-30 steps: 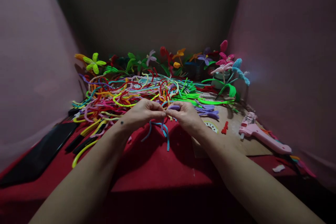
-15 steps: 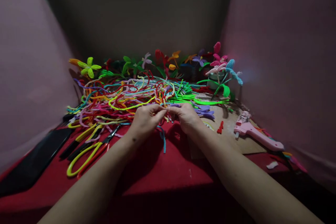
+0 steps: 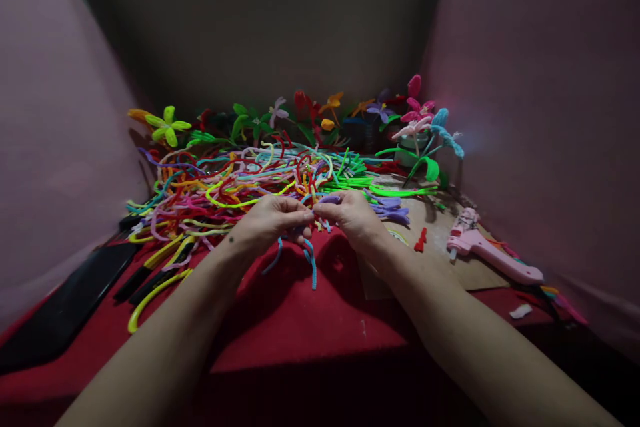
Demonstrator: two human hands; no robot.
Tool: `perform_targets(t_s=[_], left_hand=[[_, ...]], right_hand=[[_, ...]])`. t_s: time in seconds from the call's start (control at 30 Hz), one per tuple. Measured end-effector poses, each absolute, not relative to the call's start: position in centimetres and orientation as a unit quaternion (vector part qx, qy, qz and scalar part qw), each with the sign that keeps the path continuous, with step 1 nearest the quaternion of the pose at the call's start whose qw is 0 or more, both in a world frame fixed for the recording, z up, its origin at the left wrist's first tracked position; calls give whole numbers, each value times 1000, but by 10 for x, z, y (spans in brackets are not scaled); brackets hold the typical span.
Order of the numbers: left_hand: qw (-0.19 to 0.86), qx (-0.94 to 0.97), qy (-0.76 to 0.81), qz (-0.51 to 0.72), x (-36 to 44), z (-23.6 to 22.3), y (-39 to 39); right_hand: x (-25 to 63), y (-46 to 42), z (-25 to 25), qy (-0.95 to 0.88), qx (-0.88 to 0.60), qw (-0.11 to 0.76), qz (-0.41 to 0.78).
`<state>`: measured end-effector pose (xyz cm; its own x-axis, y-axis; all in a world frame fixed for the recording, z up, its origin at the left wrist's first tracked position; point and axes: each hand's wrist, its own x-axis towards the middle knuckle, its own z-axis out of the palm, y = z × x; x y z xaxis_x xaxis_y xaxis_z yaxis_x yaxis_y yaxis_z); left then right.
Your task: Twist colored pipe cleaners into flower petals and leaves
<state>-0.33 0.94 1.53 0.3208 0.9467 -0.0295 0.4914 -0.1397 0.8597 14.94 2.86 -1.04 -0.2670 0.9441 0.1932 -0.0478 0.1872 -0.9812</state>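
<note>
In the middle of the head view, my left hand (image 3: 280,217) and my right hand (image 3: 347,210) meet fingertip to fingertip, both pinching. A purple pipe cleaner (image 3: 330,199) sticks up over my right fingers, and its end runs between the two pinches; most of it is hidden. Just below my left hand, light-blue pipe cleaners (image 3: 313,267) lie on the red cloth (image 3: 320,333). Beyond both hands spreads a tangled heap of coloured pipe cleaners (image 3: 240,193). Purple looped pieces (image 3: 393,210) rest to the right of my right hand.
Yellow-handled scissors (image 3: 150,297) and black-and-yellow pliers (image 3: 155,267) lie at left, near a black flat object (image 3: 70,307). On the right a pink glue gun (image 3: 490,257) rests on cardboard (image 3: 440,240) beside a small red piece (image 3: 421,239). Pipe-cleaner flowers (image 3: 170,125) line the back.
My left hand has turned and its fingers have curled under more, uncovering another light-blue strand below it. Its forearm now covers more of the scissors. My right hand has barely moved.
</note>
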Motion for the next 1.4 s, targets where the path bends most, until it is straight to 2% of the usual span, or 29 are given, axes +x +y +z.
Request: perform_targets(t_s=[0.03,0.13,0.23,0.33,0.5,0.6,0.67,0.7,0.83,0.9,1.0,1.07,1.13,1.2,1.23,1.3,1.4], left_hand=[[279,743,548,265,1,14,6],[51,783,578,224,12,5,-2],[-89,812,559,141,14,-3,-2],[-24,802,556,217,11,-2,1],[319,717,514,346,10,11,4],[436,663,504,343,12,15,3],[428,672,516,314,15,12,0],[380,693,532,306,17,9,-1],[11,768,581,269,24,-7,-6],[-54,790,573,213,21,-10,-4],[33,807,554,202,9,-2,3],[99,762,564,301,3,8,7],[235,706,542,391,0,17,8],[383,668,488,410,2,21,5],[422,649,476,418,3,22,4],[444,610,477,451,6,20,2],[416,559,489,525,8,15,2]], right_hand=[[149,30,-12,-610,-401,474,492],[150,33,-17,-613,-466,462,439],[151,35,-20,-599,-467,465,455],[151,33,-19,-556,-420,495,518],[146,28,-15,-484,-318,535,615],[142,24,-13,-477,-324,556,598],[140,23,-13,-484,-339,565,577],[140,22,-14,-491,-348,567,562],[141,25,-15,-492,-396,574,520],[143,28,-15,-471,-410,575,528],[146,30,-13,-462,-405,573,543],[147,29,-11,-486,-392,547,558],[146,27,-11,-523,-385,505,569],[144,23,-11,-558,-386,465,568],[144,21,-11,-570,-384,452,568],[143,18,-12,-583,-373,442,570],[141,15,-12,-592,-356,440,574]])
